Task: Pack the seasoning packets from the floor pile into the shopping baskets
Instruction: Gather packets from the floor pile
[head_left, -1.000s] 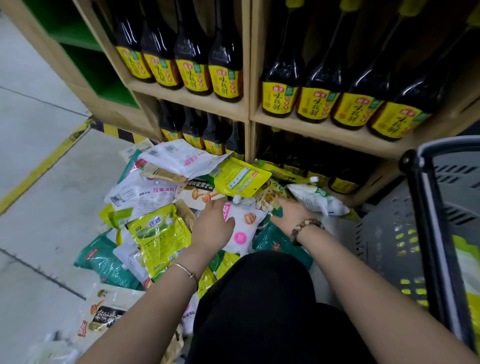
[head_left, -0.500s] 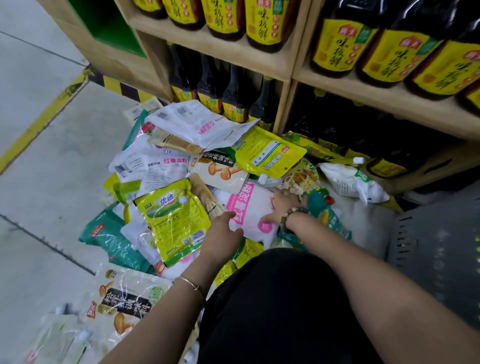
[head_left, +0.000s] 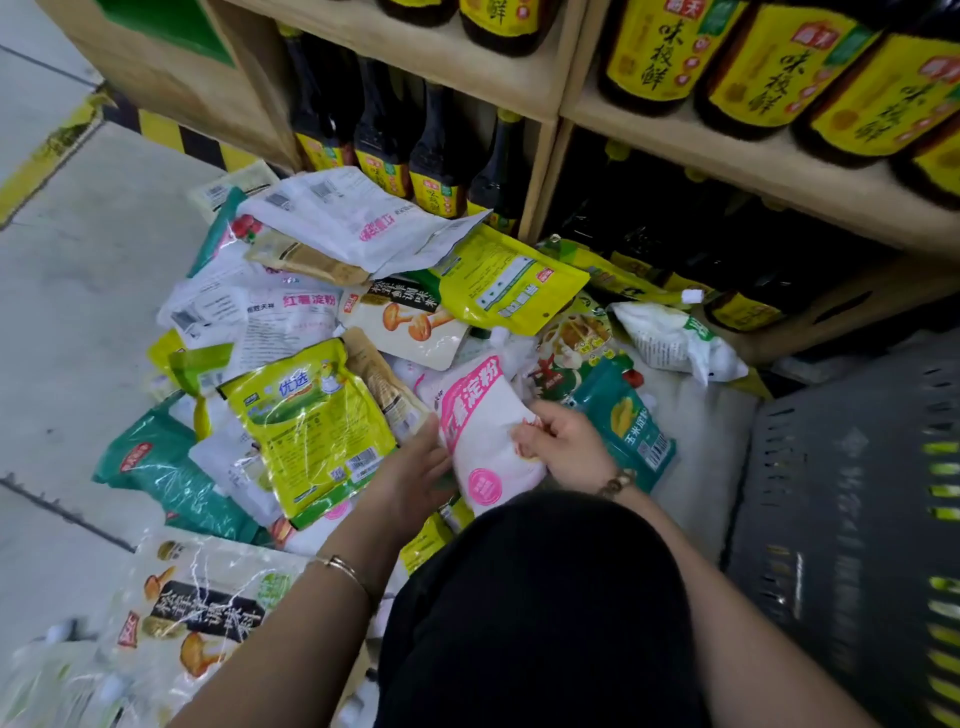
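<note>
A person crouches over the pile (head_left: 291, 322) of seasoning packets heaped on the floor (head_left: 67, 291) against a shelf (head_left: 540, 171) of dark bottles (head_left: 441, 156). At the left of the heap a green packet (head_left: 311, 421) lies on top, its right edge just beside the left hand (head_left: 415, 467). That hand is laid open, its fingers (head_left: 434, 441) fairly straight and pressed along the left edge of the pink packet (head_left: 483, 431), steadying rather than gripping it. The pink packet sits between the two hands at the near edge of the pile, just ahead of the person's dark knee (head_left: 545, 597). Its long axis runs away from the person toward the shelf, tipped a little to the left. On its right edge the right hand (head_left: 566, 447) closes, fingers (head_left: 530, 434) curled and pinching the film about midway along. Just beyond that hand a teal packet (head_left: 628, 421) lies partly under the wrist. Farther right stands the grey basket (head_left: 857, 519), blurred, its inside unreadable. The basket lies on the right hand's side, so that hand looks the nearer one to carry the pink packet across, probably sideways to the right over the teal packet.
</note>
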